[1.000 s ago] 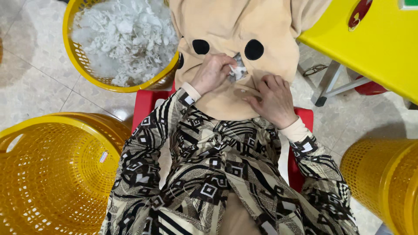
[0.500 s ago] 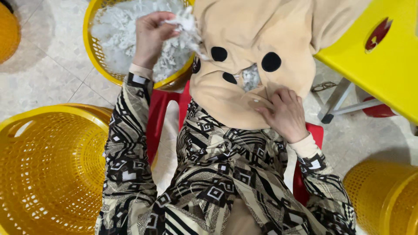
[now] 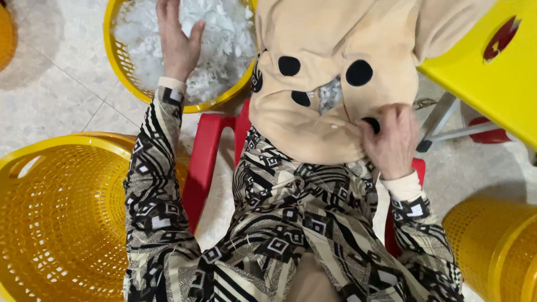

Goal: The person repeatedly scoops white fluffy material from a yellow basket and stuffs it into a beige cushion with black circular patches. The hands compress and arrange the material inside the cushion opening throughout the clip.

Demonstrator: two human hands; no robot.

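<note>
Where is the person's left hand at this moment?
In the head view, the left hand is at upper left, spread open over the white stuffing in the yellow basket.

Lap at centre, baskets ringed around it.
Plush toy lies on lap, over stool. Stuffing basket at 11 o'clock; stuffing inside. Empty basket at 8; third basket at 4. Table at 2.

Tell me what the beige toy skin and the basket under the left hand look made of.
Beige toy skin: soft plush fabric, matte, folding loosely. Yellow basket: probably moulded plastic, glossy rim, lattice wall. White stuffing inside looks like fluffy fibre; the left hand rests on it.
</note>
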